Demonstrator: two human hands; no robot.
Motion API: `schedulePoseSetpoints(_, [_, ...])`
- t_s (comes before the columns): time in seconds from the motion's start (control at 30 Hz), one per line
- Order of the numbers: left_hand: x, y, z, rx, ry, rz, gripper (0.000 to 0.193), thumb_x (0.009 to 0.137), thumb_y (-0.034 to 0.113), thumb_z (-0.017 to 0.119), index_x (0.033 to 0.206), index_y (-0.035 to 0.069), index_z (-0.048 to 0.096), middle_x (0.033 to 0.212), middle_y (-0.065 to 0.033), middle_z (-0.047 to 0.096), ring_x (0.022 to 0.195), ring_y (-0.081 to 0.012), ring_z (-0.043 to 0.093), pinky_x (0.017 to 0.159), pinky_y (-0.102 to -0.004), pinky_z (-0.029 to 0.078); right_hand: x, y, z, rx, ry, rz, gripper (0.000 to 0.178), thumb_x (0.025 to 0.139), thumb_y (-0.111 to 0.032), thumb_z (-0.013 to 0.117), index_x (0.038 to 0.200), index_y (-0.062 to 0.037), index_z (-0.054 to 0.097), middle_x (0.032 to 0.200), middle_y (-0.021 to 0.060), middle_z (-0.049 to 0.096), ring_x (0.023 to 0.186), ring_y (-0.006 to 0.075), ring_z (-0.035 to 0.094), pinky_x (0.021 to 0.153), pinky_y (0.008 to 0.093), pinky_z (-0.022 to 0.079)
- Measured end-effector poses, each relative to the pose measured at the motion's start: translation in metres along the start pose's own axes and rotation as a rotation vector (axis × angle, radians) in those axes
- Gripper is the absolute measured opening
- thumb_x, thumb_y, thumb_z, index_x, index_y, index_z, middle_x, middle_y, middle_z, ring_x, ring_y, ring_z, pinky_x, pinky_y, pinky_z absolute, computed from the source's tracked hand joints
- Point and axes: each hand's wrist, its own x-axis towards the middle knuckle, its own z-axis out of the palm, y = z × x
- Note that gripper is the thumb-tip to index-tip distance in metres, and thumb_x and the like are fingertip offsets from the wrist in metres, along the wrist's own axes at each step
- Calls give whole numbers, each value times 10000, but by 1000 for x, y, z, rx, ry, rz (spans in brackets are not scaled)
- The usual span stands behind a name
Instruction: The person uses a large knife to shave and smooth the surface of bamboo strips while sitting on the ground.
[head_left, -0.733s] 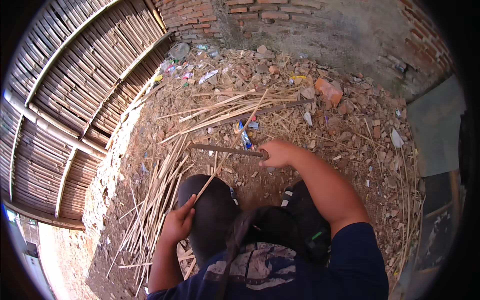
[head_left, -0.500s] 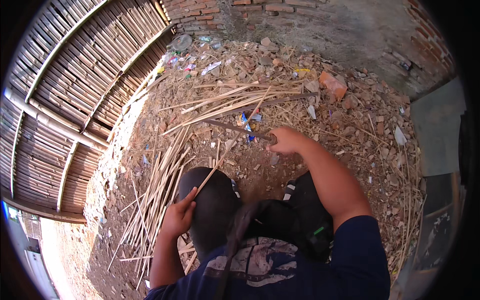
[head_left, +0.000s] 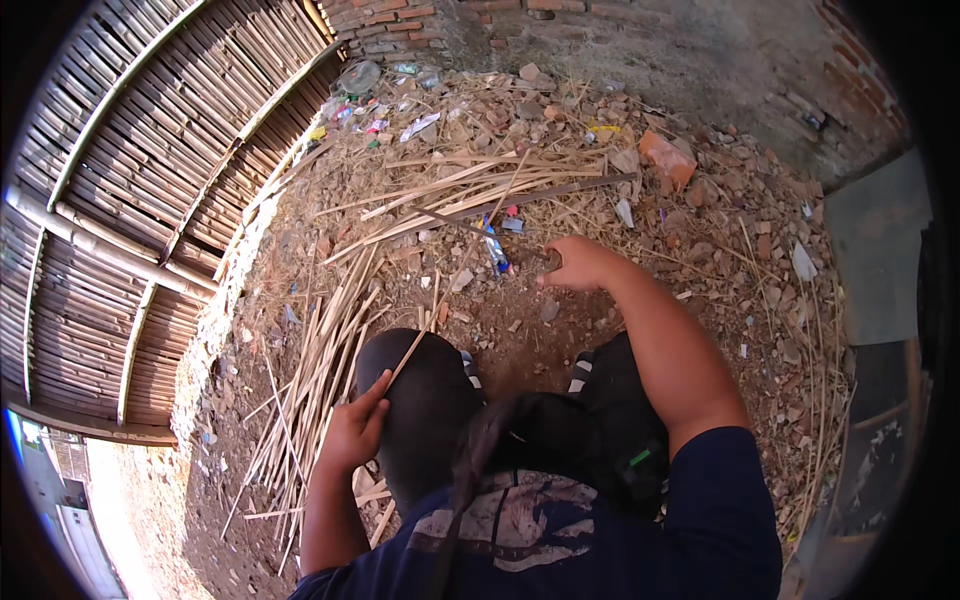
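In my left hand [head_left: 358, 428], resting by my left knee, a thin pale bamboo strip [head_left: 412, 352] is pinched between thumb and fingers. It points up and away over the ground. My right hand [head_left: 582, 265] is held out ahead of my right knee, thumb and fingers curled round the near end of a long, narrow dark strip [head_left: 455, 222]. Whether this is a blade or dark bamboo I cannot tell. It reaches leftward and away, crossing the pale strip's line; motion blurs its middle.
A heap of pale split bamboo strips [head_left: 322, 375] lies left of my knee, another pile [head_left: 450, 195] ahead. Rubble and litter cover the ground, with an orange brick piece [head_left: 667, 160] at far right. A bamboo-slat panel [head_left: 150, 140] stands left, a brick wall [head_left: 650, 60] behind.
The dark strip has swung a little farther away from me, its far end rising in view. My right hand has shifted slightly away; my left hand has barely moved.
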Motion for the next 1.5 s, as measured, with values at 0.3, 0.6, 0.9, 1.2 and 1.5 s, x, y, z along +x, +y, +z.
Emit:
schedulePoseSetpoints(0.3, [-1,-3,-1,9,-40,-19,455,1012,164,610,1466,170,582,678,-213,610,604,-316,646,629,-368,497,-23,-50,11,-178,-127,-243,357,821,-339,791,1008,-50,693,937,192,712,939,384,694,824,480,533])
schedulePoseSetpoints(0.6, [-1,12,-4,62,-17,-33,441,1026,185,601,1466,180,584,724,-225,653,636,-346,677,645,-387,524,0,3,5,-12,126,-56,565,810,-432,805,1200,-37,695,1067,231,722,990,385,703,866,461,544])
schedulePoseSetpoints(0.9, [-4,-1,4,15,28,42,435,1017,163,613,1452,176,599,795,-249,686,710,-366,721,675,-388,542,1,-24,9,-50,-138,-73,487,799,-386,797,1126,-34,715,1060,214,726,1030,385,697,892,469,546])
schedulePoseSetpoints(1.2, [-2,4,-2,9,-9,-2,423,1016,153,616,1440,162,612,757,-243,669,659,-295,713,656,-357,527,-3,-43,29,-122,-140,-189,539,793,-401,803,1182,-40,710,1070,220,725,1043,377,697,895,475,540])
schedulePoseSetpoints(1.5, [2,-11,1,-136,-32,-53,407,1034,139,605,1441,110,604,1111,-233,751,1075,-223,731,936,-300,517,13,21,8,228,-3,191,574,797,-439,801,1175,-18,702,1035,206,730,1023,376,698,882,464,542])
